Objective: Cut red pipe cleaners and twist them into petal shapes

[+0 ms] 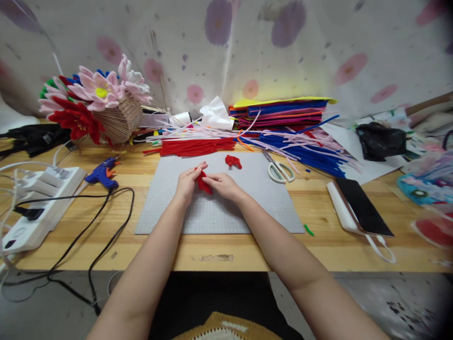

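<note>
Over the grey cutting mat [163, 212], my left hand [189, 182] and my right hand [222, 184] both grip a red pipe-cleaner piece [204, 184]. My left fingers hold it from the left side, partly covering it. The thumb and fingers of my right hand pinch it from the right. Its lower end hangs toward me; its exact shape is partly hidden. A second bent red pipe-cleaner piece [233, 162] lies on the mat's far part. Beyond the mat is a bundle of straight red pipe cleaners [198, 147].
Scissors [279, 171] lie at the mat's right edge, a phone [363, 205] farther right. To the left are a blue glue gun [103, 173], its looping black cable and a white power strip [49, 203]. A flower basket [122, 118] and stacked pipe cleaners [279, 115] line the back.
</note>
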Motion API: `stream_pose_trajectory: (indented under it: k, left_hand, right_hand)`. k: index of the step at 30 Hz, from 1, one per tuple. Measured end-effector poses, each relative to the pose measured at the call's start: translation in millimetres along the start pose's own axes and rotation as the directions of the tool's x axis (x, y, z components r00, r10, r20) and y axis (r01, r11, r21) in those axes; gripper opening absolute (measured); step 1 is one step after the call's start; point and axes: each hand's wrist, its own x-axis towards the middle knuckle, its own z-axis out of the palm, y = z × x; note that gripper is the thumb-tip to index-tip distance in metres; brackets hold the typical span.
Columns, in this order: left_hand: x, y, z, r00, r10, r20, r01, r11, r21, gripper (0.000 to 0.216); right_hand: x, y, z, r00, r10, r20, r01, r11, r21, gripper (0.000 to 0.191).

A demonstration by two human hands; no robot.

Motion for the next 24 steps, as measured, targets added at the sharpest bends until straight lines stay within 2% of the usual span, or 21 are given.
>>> stream_pose_trajectory:
  k: [3, 6, 9, 12, 15, 19, 22, 24]
  left_hand:
    - [-2, 1, 3, 0.999, -0.035, 0.001, 0.035, 0.998, -0.047, 0.036]
    - [-5, 2, 7, 0.997, -0.053, 0.047, 0.057, 0.996, -0.073, 0.043]
    - [-6, -3, 9, 0.998, -0.062, 0.023, 0.062, 0.998, -0.023, 0.048]
    - [-6, -10, 9, 1.000, -0.005, 0.003, 0.004, 0.995, 0.103, 0.042]
    - [-7, -14, 9, 0.998, 0.061, -0.020, -0.056, 0.983, 0.176, 0.038]
    - [-10, -14, 9, 0.997, 0.050, -0.064, -0.036, 0.978, 0.203, 0.040]
    - [-11, -9, 11, 0.997, 0.005, -0.081, 0.008, 0.987, 0.159, 0.037]
    - [-12, -4, 12, 0.995, -0.084, -0.060, 0.090, 0.990, 0.106, 0.034]
  right_hand:
    - [-1, 1, 7, 0.998, 0.048, 0.046, -0.057, 0.975, 0.215, 0.032]
    - [-1, -2, 10, 0.989, 0.144, 0.038, -0.148, 0.930, 0.335, 0.027]
    - [1, -4, 9, 0.974, 0.214, -0.080, -0.168, 0.908, 0.385, 0.023]
    - [4, -1, 6, 0.948, 0.252, -0.195, -0.148, 0.890, 0.432, 0.022]
    - [6, 4, 1, 0.918, 0.214, -0.335, -0.067, 0.914, 0.400, 0.021]
    - [7, 4, -5, 0.893, 0.068, -0.446, 0.056, 0.964, 0.260, 0.015]
    - [5, 0, -9, 0.909, 0.097, -0.404, 0.043, 0.945, 0.323, 0.015]
    - [3, -3, -10, 0.943, 0.175, -0.283, -0.029, 0.891, 0.452, 0.020]
